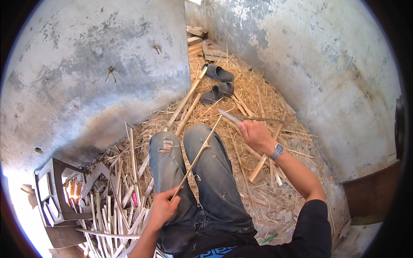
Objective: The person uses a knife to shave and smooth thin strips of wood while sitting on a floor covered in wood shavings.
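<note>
My left hand [166, 207] is closed around the lower end of a long, thin wooden strip [194, 162]. The strip slants up and to the right across my knees, and a small knot or bump shows partway along it. A knife [230, 116] is gripped in my right hand [258, 136], beyond my right knee. Its pale blade, a little blurred, points up and left toward the strip's far end; whether the two touch I cannot tell. My fingers hide most of the knife's handle.
Straw and shavings [247, 88] cover the floor ahead, with two dark slippers [218, 73] on them. Many split strips [107, 219] lie to my left beside a dark frame [60, 217]. Worn plaster walls [124, 60] stand left and right [327, 77]. A green object [269, 239] lies lower right.
</note>
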Tool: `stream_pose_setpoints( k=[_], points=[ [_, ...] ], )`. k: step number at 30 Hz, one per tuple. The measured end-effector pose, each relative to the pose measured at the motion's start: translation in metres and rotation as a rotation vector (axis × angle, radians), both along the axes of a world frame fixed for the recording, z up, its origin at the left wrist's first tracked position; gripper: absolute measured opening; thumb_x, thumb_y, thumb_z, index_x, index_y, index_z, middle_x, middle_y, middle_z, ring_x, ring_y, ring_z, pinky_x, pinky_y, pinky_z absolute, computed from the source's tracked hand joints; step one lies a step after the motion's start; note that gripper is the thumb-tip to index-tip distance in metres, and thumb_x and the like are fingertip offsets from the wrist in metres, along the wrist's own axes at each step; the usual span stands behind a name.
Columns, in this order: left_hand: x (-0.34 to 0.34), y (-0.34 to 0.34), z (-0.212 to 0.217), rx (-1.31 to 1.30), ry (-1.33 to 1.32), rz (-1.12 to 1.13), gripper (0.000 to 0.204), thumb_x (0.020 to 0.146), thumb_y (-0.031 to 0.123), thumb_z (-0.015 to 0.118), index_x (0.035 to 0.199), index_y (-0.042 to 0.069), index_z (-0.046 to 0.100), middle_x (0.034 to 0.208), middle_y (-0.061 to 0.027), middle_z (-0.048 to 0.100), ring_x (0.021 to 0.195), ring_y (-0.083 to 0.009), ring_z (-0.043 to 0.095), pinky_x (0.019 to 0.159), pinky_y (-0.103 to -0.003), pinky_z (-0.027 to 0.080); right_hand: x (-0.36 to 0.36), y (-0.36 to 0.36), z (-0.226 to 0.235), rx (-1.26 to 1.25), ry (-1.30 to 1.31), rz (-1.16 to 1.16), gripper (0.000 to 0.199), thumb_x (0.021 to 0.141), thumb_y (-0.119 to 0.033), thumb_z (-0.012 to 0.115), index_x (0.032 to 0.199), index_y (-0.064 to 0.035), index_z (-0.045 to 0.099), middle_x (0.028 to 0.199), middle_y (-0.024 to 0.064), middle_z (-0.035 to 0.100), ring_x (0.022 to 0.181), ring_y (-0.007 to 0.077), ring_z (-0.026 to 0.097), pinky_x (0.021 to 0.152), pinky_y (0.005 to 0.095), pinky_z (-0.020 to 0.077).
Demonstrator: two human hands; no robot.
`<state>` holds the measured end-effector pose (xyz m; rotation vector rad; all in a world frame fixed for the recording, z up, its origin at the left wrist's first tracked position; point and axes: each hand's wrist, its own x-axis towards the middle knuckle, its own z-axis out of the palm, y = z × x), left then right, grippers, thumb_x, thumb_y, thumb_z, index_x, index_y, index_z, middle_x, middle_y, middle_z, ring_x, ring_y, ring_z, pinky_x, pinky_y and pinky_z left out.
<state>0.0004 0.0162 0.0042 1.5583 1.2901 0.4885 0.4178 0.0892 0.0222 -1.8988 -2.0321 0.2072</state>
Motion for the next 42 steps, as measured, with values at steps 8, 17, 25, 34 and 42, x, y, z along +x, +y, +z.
stream_pose_setpoints(
  k=[8, 17, 25, 34, 42],
  points=[
    [0.003, -0.005, -0.002, 0.031, 0.084, 0.015, 0.037, 0.091, 0.006, 0.060, 0.125, 0.004, 0.075, 0.073, -0.0004, 0.066, 0.058, -0.0044, 0.045, 0.055, -0.026, 0.040, -0.069, -0.029, -0.003, -0.025, 0.117, 0.109, 0.053, 0.111, -0.044, 0.040, 0.084, -0.0033, 0.061, 0.062, 0.0234, 0.061, 0.059, 0.0462, 0.062, 0.055, 0.0559, 0.0481],
    [0.001, -0.014, -0.001, 0.101, 0.146, 0.054, 0.038, 0.088, 0.010, 0.064, 0.124, 0.008, 0.075, 0.067, -0.0164, 0.064, 0.053, -0.0188, 0.057, 0.056, -0.034, 0.047, -0.040, -0.020, 0.015, 0.042, 0.198, 0.038, 0.052, 0.111, -0.039, 0.040, 0.081, -0.0033, 0.062, 0.061, 0.0227, 0.059, 0.055, 0.0428, 0.061, 0.053, 0.0544, 0.0465],
    [0.006, -0.017, -0.001, 0.229, 0.219, 0.029, 0.042, 0.086, 0.012, 0.067, 0.128, 0.013, 0.073, 0.072, -0.0215, 0.066, 0.059, -0.0337, 0.067, 0.061, -0.042, 0.053, -0.017, -0.006, -0.015, 0.078, 0.132, -0.050, 0.051, 0.113, -0.035, 0.036, 0.078, -0.0034, 0.057, 0.058, 0.0217, 0.054, 0.053, 0.0429, 0.057, 0.052, 0.0524, 0.0448],
    [0.010, -0.028, -0.013, 0.527, 0.405, -0.003, 0.057, 0.081, 0.007, 0.071, 0.137, 0.019, 0.069, 0.068, -0.0128, 0.058, 0.059, -0.0325, 0.061, 0.058, -0.046, 0.048, -0.085, -0.048, 0.015, -0.074, 0.032, 0.069, 0.054, 0.109, -0.044, 0.043, 0.079, -0.0038, 0.063, 0.059, 0.0217, 0.060, 0.052, 0.0418, 0.061, 0.052, 0.0521, 0.0481],
    [0.008, -0.030, -0.019, 0.598, 0.457, -0.001, 0.059, 0.081, 0.009, 0.074, 0.138, 0.022, 0.069, 0.068, -0.0105, 0.056, 0.057, -0.0311, 0.059, 0.055, -0.046, 0.047, -0.059, -0.031, 0.014, -0.021, 0.103, 0.021, 0.051, 0.107, -0.042, 0.045, 0.079, -0.0044, 0.064, 0.056, 0.0180, 0.059, 0.050, 0.0386, 0.060, 0.051, 0.0524, 0.0483]
  ],
)
